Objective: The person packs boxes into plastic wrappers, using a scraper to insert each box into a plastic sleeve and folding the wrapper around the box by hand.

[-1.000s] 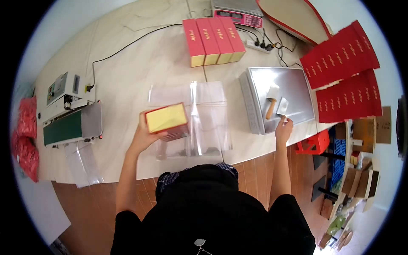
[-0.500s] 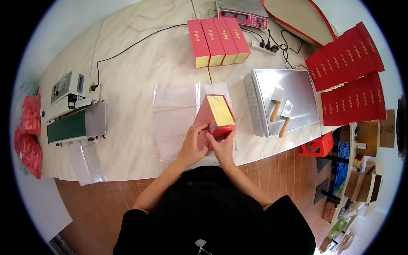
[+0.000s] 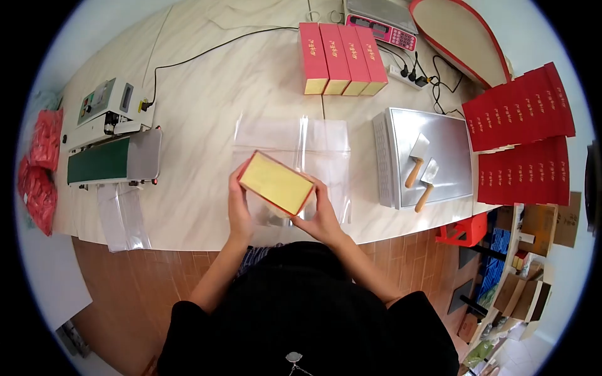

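Note:
A red gift box (image 3: 276, 182) with a pale yellow end is held between both hands, its yellow end facing up toward me. My left hand (image 3: 239, 205) grips its left side, and my right hand (image 3: 322, 216) wraps round the right side and near corner. The box's lower part is hidden beneath its end. Under and beyond it, clear plastic bags (image 3: 329, 147) lie flat on the marbled table (image 3: 200, 106).
Several red boxes (image 3: 343, 59) stand in a row at the back, near a scale (image 3: 382, 31) and a power strip (image 3: 406, 76). Two spatulas (image 3: 419, 150) rest on a metal appliance (image 3: 450, 172) at right, by red box stacks (image 3: 523, 169). A sealing machine (image 3: 103, 144) sits left.
The box has turned and shifted left, so its yellow end now faces me more fully. My hands have spread from its near end to its two sides. The camera view has shifted slightly.

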{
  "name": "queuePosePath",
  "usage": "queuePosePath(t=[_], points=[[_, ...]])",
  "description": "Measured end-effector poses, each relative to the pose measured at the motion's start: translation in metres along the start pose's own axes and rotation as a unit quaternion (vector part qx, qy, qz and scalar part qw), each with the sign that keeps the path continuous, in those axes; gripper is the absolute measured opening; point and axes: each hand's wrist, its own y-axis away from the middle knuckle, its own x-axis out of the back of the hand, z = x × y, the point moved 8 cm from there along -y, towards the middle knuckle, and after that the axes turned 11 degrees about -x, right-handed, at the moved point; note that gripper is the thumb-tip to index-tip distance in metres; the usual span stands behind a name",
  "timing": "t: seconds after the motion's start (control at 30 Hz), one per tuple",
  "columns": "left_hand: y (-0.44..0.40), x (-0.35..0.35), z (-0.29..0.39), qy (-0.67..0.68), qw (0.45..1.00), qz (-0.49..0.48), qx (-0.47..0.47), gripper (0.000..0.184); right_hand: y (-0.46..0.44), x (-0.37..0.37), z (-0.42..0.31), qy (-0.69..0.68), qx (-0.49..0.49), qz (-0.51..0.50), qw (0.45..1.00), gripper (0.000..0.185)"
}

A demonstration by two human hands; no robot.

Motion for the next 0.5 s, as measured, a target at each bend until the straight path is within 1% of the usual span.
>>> queuePosePath(t=[0.07, 0.1, 0.13, 0.2, 0.23, 0.27, 0.33, 0.37, 0.43, 0.47, 0.5], points=[[0.002, 0.016, 0.013, -0.044, 0.999, 0.017, -0.013, 0.059, -0.012, -0.017, -0.015, 0.024, 0.085, -0.064, 0.994, 0.087], [0.004, 0.022, 0.015, -0.053, 0.998, 0.025, -0.019, 0.058, -0.018, -0.024, -0.016, -0.002, 0.098, -0.086, 0.991, 0.086], [0.006, 0.029, 0.015, -0.064, 0.997, 0.032, -0.023, 0.058, -0.024, -0.028, -0.014, -0.005, 0.099, -0.089, 0.991, 0.086], [0.009, 0.044, 0.004, -0.079, 0.996, 0.041, -0.028, 0.056, -0.034, -0.041, -0.003, 0.023, 0.072, -0.119, 0.990, 0.087], [0.010, 0.050, -0.003, -0.086, 0.995, 0.042, -0.031, 0.056, -0.038, -0.046, 0.003, 0.025, 0.052, -0.127, 0.990, 0.090], [0.010, 0.056, -0.010, -0.091, 0.994, 0.042, -0.032, 0.055, -0.039, -0.049, 0.007, 0.024, 0.053, -0.129, 0.990, 0.090], [0.004, 0.060, -0.008, -0.096, 0.993, 0.054, -0.032, 0.054, -0.038, -0.048, 0.006, 0.130, 0.061, -0.099, 0.985, 0.092], [0.003, 0.062, -0.006, -0.091, 0.993, 0.062, -0.032, 0.052, -0.036, -0.040, 0.007, 0.134, 0.056, -0.093, 0.985, 0.092], [-0.006, 0.059, 0.010, -0.081, 0.992, 0.089, -0.033, 0.048, -0.033, -0.004, -0.014, 0.225, 0.128, -0.013, 0.966, 0.085], [-0.011, 0.053, 0.016, -0.069, 0.994, 0.080, -0.029, 0.048, -0.037, 0.023, -0.004, 0.246, 0.100, 0.046, 0.963, 0.078], [-0.014, 0.052, 0.031, -0.128, 0.985, 0.097, -0.057, 0.043, -0.039, 0.054, 0.006, 0.264, 0.073, 0.103, 0.956, 0.070]])
